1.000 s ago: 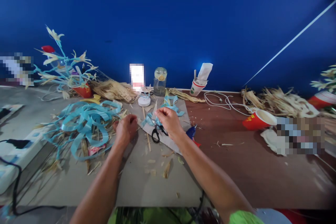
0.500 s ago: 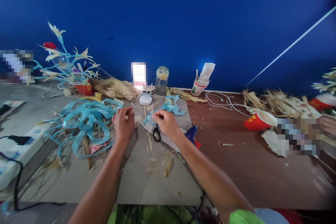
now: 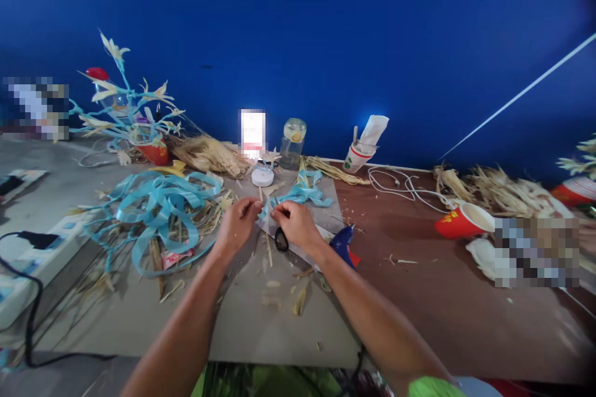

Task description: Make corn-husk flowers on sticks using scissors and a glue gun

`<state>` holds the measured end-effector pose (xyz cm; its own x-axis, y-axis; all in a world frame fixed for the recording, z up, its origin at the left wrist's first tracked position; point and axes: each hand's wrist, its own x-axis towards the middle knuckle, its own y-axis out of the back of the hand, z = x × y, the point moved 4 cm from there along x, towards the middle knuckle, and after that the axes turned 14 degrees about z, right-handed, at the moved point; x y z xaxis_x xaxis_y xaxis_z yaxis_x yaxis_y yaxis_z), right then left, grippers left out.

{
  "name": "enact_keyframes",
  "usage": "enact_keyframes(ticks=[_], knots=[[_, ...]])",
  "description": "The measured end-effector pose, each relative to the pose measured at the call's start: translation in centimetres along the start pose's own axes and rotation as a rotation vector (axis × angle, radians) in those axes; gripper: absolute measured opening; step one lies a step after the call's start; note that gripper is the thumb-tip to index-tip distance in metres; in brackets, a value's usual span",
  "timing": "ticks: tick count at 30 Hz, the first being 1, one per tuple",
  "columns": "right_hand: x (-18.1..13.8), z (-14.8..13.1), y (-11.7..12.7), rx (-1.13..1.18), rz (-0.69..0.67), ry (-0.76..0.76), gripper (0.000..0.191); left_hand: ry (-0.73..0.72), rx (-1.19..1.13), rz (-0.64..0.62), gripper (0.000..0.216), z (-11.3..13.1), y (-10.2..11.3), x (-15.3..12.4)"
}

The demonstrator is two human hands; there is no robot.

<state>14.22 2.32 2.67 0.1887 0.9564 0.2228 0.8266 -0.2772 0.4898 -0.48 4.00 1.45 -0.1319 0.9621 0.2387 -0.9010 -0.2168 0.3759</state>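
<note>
My left hand and my right hand are close together over the middle of the table, fingertips almost meeting. Both are pinched closed. A small pale strip juts from my right fingertips. What my left fingers pinch, if anything, is too small to make out. Scissors with a black handle lie just below my right hand, their blades hidden. Light blue ribbon lies beyond my right hand, and a large loose heap of blue ribbon is to the left of my left hand.
Behind my hands are a white round puck, a clear jar and dried husks. A blue glue gun lies by my right forearm. A power strip is at left; a red paper cup lies at right.
My left hand has moved right, from beside the ribbon heap to my right hand, and its fingers have come together. The view has shifted slightly.
</note>
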Motion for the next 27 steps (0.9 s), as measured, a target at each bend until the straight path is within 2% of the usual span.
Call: enact_keyframes(ticks=[6, 11, 15, 20, 27], knots=[[0.0, -0.1, -0.2, -0.027, -0.013, 0.05, 0.011, 0.15, -0.143, -0.085, 0.029, -0.1, -0.7, -0.2], [0.0, 0.1, -0.6, -0.036, -0.05, 0.081, 0.012, 0.122, -0.157, -0.11, 0.023, -0.4, -0.8, 0.0], [0.1, 0.1, -0.2, -0.031, 0.009, 0.108, 0.018, 0.074, -0.044, -0.01, 0.02, -1.3, -0.2, 0.5], [0.1, 0.2, 0.1, -0.03, 0.022, 0.092, 0.019, 0.114, 0.086, 0.132, 0.02, -2.6, 1.1, 1.1], [0.3, 0.2, 0.2, -0.025, 0.008, 0.089, 0.018, 0.165, 0.213, 0.156, 0.021, -3.6, 1.5, 1.7]])
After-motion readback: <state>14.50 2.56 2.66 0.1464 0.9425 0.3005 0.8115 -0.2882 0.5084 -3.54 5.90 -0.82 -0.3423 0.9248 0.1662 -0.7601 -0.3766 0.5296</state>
